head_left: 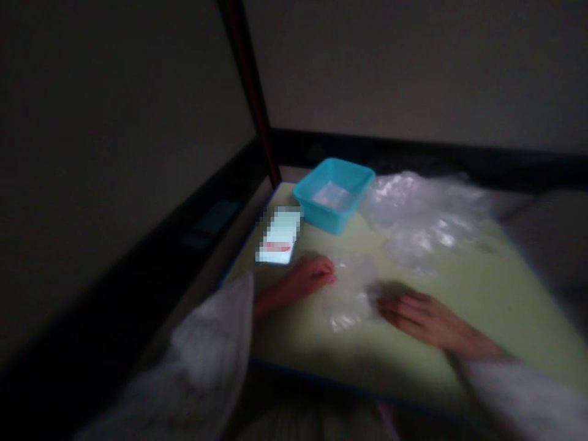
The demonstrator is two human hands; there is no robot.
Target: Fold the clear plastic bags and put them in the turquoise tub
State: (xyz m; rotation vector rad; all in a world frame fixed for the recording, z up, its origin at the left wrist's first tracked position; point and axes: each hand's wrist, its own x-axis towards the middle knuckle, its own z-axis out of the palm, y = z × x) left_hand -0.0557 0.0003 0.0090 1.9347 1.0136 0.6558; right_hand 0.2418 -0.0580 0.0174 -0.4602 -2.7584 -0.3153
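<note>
A small clear plastic bag [351,291] lies on the pale yellow-green tabletop [294,343] between my two hands. My left hand [315,272] is closed, its curled fingers pinching the bag's left edge. On the other side, my right hand [411,312] rests low over the table with its fingers stretched out towards the bag's right edge. The tips of those fingers are in shadow and blurred, so contact with the bag is hard to make out.
A turquoise plastic basin [337,220] stands at the back with something pale inside. Right of it is a heap of clear plastic bags [422,214]. A phone with a lit screen [281,236] lies near the left table edge. Dim walls meet behind a dark reddish post [252,79].
</note>
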